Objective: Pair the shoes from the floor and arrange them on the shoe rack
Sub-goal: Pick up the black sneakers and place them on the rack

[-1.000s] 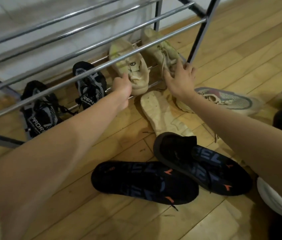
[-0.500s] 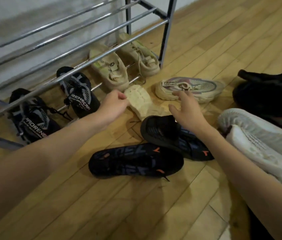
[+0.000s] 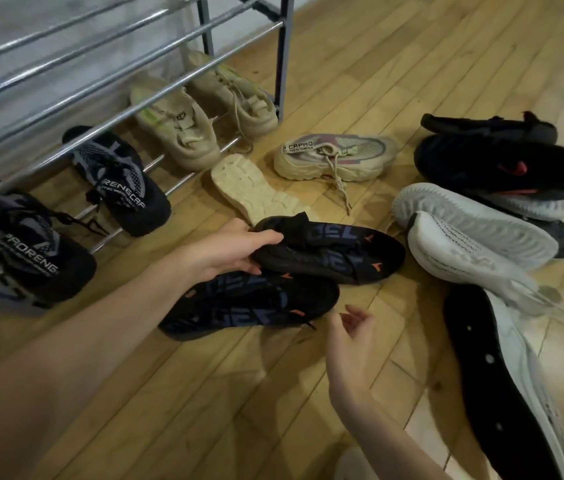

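Observation:
Two black shoes with blue lettering and orange marks lie on the wooden floor in the middle. My left hand [image 3: 230, 249] grips the heel of the upper black shoe [image 3: 339, 252]. The second black shoe [image 3: 256, 306] lies just below it. My right hand [image 3: 353, 337] hovers with fingers apart near that shoe's toe, holding nothing. The metal shoe rack [image 3: 128, 109] stands at the upper left. Its bottom shelf holds a black-and-grey pair [image 3: 121, 181] and a beige pair [image 3: 176, 133].
A beige sneaker [image 3: 336, 157] lies on its side on the floor, and another beige shoe [image 3: 256, 192] shows its sole beside it. At the right sits a pile of white shoes [image 3: 474, 237] and black shoes [image 3: 502, 168]. Bare wooden floor spreads at the bottom.
Both hands drew back from the beige pair on the rack. My left hand came down and took hold of the upper black shoe; my right hand moved down beside the lower one.

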Action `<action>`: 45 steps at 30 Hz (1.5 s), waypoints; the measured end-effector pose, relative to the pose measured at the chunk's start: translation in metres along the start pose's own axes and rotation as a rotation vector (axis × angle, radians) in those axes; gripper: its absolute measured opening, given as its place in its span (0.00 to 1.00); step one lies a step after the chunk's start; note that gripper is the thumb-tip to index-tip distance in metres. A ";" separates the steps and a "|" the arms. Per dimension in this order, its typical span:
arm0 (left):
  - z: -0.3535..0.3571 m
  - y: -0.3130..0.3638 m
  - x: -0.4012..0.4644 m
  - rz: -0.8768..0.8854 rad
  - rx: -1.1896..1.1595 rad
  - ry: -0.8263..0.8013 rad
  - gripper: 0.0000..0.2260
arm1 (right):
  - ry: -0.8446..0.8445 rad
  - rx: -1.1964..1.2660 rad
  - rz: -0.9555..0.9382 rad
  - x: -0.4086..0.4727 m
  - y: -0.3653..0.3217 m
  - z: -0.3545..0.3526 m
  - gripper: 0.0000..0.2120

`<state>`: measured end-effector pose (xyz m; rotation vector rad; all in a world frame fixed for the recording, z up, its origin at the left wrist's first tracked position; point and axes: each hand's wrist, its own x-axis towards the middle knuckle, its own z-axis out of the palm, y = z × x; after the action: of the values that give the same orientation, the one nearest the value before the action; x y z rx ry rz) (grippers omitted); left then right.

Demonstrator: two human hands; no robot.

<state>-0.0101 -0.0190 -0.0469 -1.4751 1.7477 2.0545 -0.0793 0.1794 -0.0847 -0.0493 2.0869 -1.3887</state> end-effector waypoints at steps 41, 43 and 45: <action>-0.062 -0.111 -0.143 0.129 -0.947 0.288 0.22 | -0.117 0.123 -0.044 -0.066 -0.003 0.023 0.02; -0.058 -0.105 -0.143 0.135 -0.946 0.275 0.23 | -0.104 0.100 -0.170 -0.054 -0.006 0.016 0.07; -0.055 -0.095 -0.142 0.150 -0.964 0.267 0.24 | -0.086 0.105 -0.244 -0.036 -0.016 0.014 0.10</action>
<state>0.1558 0.0424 -0.0138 -1.9077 0.9046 3.1326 -0.0487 0.1735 -0.0574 -0.3244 1.9849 -1.6081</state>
